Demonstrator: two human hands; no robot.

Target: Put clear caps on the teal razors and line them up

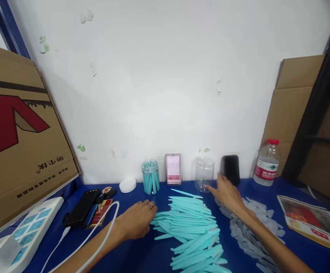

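Observation:
My left hand (138, 219), with a ring on one finger, is curled at the left end of a pile of flat, tapered turquoise sticks (194, 223). Its fingertips are partly hidden, so whatever they hold does not show. Thumb and fingers spread apart, my right hand (227, 192) reaches to the lower right side of a clear jar (205, 172); whether it touches the jar is unclear. The jar appears empty. A second clear jar (150, 178), packed with upright turquoise sticks, stands behind my left hand. Translucent small pieces (247, 231) lie under and beside my right forearm.
Along the wall stand a lit phone (174, 169), a dark phone (231, 169) and a water bottle (267, 163). A white lid (127, 185) lies at left. A black device (83, 207), a white cable (104, 242) and a power strip (36, 235) are nearby. A printed packet (312, 222) lies right.

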